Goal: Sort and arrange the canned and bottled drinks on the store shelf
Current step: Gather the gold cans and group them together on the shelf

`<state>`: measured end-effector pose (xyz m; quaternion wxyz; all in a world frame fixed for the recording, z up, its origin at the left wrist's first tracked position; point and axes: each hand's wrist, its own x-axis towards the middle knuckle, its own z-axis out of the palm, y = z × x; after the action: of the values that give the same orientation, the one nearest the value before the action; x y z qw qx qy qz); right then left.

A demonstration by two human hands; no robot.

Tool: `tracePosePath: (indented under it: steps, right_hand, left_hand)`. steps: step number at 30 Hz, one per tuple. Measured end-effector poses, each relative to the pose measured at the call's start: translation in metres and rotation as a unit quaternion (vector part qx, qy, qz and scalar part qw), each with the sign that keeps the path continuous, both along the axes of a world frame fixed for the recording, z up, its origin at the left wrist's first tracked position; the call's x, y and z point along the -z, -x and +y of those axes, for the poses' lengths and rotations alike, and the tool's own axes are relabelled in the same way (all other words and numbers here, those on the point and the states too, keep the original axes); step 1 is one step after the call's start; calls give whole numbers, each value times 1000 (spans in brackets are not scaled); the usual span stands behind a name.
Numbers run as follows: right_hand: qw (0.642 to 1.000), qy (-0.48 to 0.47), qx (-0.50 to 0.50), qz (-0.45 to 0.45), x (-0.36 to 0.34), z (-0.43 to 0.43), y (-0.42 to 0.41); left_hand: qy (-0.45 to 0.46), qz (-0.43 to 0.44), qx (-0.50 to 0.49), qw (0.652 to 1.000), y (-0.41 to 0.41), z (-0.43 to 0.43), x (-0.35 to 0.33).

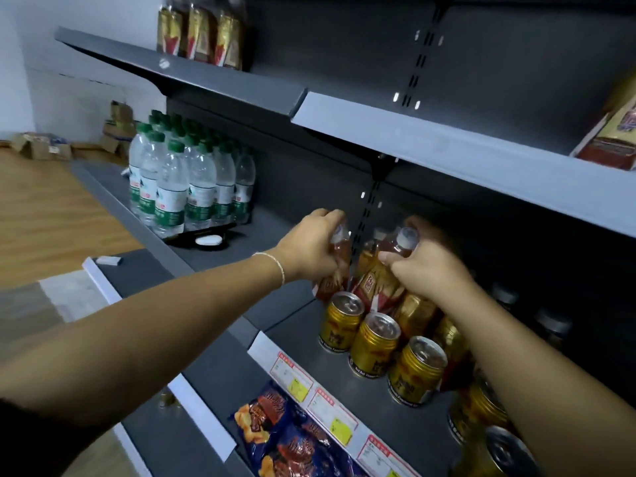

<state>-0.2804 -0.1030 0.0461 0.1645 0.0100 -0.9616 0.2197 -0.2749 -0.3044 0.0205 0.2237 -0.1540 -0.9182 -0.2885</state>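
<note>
**Head view, looking down along a dark store shelf [303,352].**

- **Centre of the frame:** the left hand [311,247] reaches in from the lower left. Its grip is clenched around the neck and shoulder of an amber tea bottle [341,258] with a white cap. A thin bracelet [277,270] circles the wrist.
- **Just to the right:** the right hand [428,268] reaches in from the lower right. Its grip grasps a second tea bottle [378,278] below the white cap, and this bottle tilts toward the upper right.
- **Position of the two bottles:** both are at the back of the shelf, close beside each other. Whether their bases rest on the shelf cannot be told. More bottles of the same kind stand between and behind them, partly hidden by the right forearm.
- **In front, toward the lower right:** gold cans [375,344] stand upright in a diagonal row, close together. Further cans show blurred at the lower right edge.
- **Left of centre:** green-capped water bottles [186,180] stand in a tight block on the adjoining section at the same level.
- **Shelf edge and below:** price tags [292,373] line the front edge of the shelf, and snack bags [275,432] lie on the level beneath.
- **Top of the frame:** an upper shelf [223,87] carries three gold-and-red labelled bottles.
- **Far left:** cardboard boxes [117,132] sit on the wooden floor [41,208].
</note>
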Motion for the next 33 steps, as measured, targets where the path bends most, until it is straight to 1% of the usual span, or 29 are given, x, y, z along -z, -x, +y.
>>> tracePosePath:
  steps: [4,7,9,14,20,23,25,27,29,31,33]
  right_hand:
    - [997,-43,39,-60,-2,-12,19]
    - [988,-62,52,-132,0,-17,24]
    - [983,-75,68,-152,4,-18,23]
    - [988,-93,57,-110,21,-18,24]
    - [984,-125,97,-79,29,-21,23]
    - [978,-155,124,-68,33,-29,14]
    - [977,-174,114,-48,34,-34,7]
    - [978,-182,99,-36,35,-36,-1]
    - [979,-177,101,-28,38,-35,-9]
    - [982,-144,116,19,42,-34,-18]
    - [982,-104,113,114,50,-31,-32]
  left_hand:
    - [-18,-49,38,998,35,0,4]
    - [18,-69,72,995,53,3,10]
    - [30,-74,92,993,61,5,14]
    - [15,-90,124,988,78,5,17]
    - [-1,-106,149,983,89,7,26]
    - [14,-102,154,983,87,11,30]
    - [16,-122,163,979,84,10,32]
    - [36,-139,168,975,78,7,34]
    - [88,-107,144,980,67,4,39]
    - [146,-2,97,985,49,1,45]
    - [179,121,74,974,31,-2,49]
